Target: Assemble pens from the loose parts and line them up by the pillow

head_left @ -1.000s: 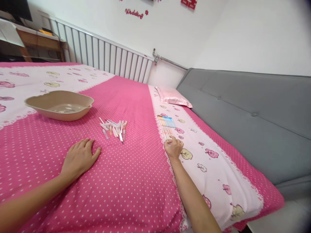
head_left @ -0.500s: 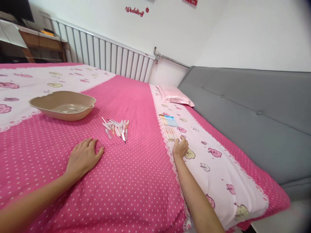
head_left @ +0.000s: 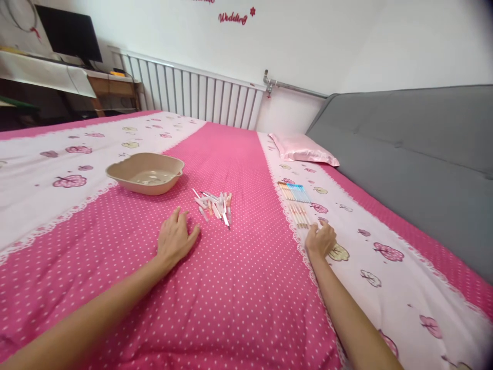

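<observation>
My left hand is palm down over the pink dotted bedspread, fingers apart and nothing in it. Just beyond it lies a loose pile of pens, mostly white and pale pink, pointing various ways. My right hand rests on the white strip with its fingers curled in. Its fingertips are at the near end of a row of white and orange pens; whether a pen is between them is hidden. Directly behind that row lies another neat row of blue and orange-brown pens, side by side.
A beige plastic basin stands on the bed behind the left hand. Farther back are a pink pillow, a grey padded headboard along the right, and a white radiator. A desk with a monitor stands at the far left.
The view has turned left, so everything appears farther right. My left hand has moved a little nearer the pen pile. My right hand stays by the lower row.
</observation>
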The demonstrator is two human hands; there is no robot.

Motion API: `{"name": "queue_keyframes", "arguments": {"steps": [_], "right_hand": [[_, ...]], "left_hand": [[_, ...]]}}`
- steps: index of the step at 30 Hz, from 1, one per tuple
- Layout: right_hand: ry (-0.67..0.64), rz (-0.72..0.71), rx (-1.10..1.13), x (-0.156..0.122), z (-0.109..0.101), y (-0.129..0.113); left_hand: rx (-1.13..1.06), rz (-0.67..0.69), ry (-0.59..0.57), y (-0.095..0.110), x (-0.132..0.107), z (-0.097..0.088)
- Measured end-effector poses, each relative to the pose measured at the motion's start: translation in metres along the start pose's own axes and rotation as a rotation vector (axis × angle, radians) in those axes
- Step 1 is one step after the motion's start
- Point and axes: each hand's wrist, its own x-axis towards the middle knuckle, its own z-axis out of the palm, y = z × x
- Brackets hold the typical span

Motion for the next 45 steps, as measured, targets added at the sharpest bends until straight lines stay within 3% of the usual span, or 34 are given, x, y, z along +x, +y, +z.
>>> {"name": "queue_keyframes", "arguments": {"steps": [3,10,14,20,23,27,31,34,39,45], "right_hand": [[-0.004,0.008,-0.006,-0.001,-0.001,-0.001],[-0.011,0.007,-0.028,0.000,0.000,-0.003],[-0.013,-0.008,-0.048,-0.001,0.000,-0.003],[-0.031,-0.038,-0.065,0.001,-0.006,-0.011],[-0.027,-0.035,-0.046,0.014,-0.007,-0.037],[-0.132,0.010,0.205,0.037,0.001,-0.110],[-0.506,0.011,0.485,0.036,0.009,-0.195],[-0.817,-0.073,0.471,0.015,0.010,-0.235],[-0.954,-0.209,0.149,-0.024,0.018,-0.243],[-0.985,-0.228,0.131,-0.033,0.033,-0.234]], "left_hand": [[-0.183,-0.081,0.058,0.005,0.030,-0.007],[-0.238,-0.187,0.063,0.017,0.110,-0.001],[-0.226,-0.305,0.069,0.025,0.118,0.022],[-0.224,-0.218,0.039,0.018,0.108,0.051],[-0.212,-0.181,0.022,0.010,0.111,0.051],[-0.183,-0.125,-0.024,0.009,0.109,0.045],[-0.152,-0.055,-0.079,0.013,0.101,0.037],[-0.134,0.001,-0.113,0.015,0.098,0.035],[-0.086,0.055,-0.119,0.018,0.098,0.036],[-0.024,0.079,-0.128,0.022,0.098,0.038]]}}
